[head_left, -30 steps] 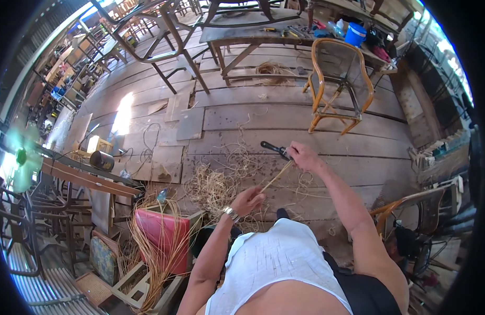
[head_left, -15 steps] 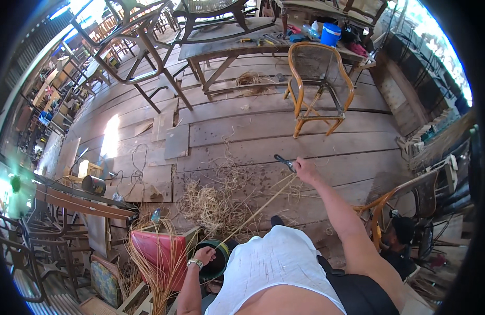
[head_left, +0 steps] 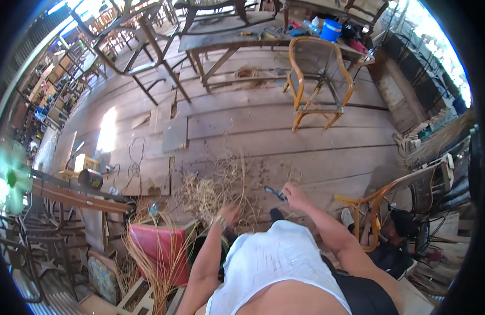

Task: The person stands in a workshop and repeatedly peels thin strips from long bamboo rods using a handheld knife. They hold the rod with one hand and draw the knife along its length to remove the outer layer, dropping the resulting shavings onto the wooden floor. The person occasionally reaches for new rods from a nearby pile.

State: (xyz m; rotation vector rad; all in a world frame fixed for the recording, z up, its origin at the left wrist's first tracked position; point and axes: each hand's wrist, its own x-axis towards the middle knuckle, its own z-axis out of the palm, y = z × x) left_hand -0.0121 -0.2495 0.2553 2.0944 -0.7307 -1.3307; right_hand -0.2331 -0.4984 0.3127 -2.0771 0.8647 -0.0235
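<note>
My right hand [head_left: 294, 196] is closed around a small dark hand tool [head_left: 275, 193], its end pointing left; the exact kind is too small to tell. My left hand [head_left: 230, 214] is smeared by motion, its fingers unclear, beside a tangled heap of pale rattan strips [head_left: 203, 197] on the floor. Below my left forearm stands a dark bucket [head_left: 199, 249], partly hidden by the arm. Long rattan strands [head_left: 166, 252] drape over a red cushioned seat [head_left: 148, 247] to the left. A thin pale strip [head_left: 243, 170] stretches upward over the heap.
Ahead stands a rattan armchair [head_left: 321, 86]. Behind it, a low wooden bench [head_left: 221, 44] carries tools and a blue bucket [head_left: 331, 30]. Another person [head_left: 397, 236] sits low at the right beside a rattan chair frame [head_left: 381, 210]. Stacked chair frames [head_left: 48, 252] crowd the left, near a green fan [head_left: 11, 178].
My right hand has drawn nearer with the tool. My left hand has moved from the bucket forward to the heap. The strip stretched between both hands no longer spans them.
</note>
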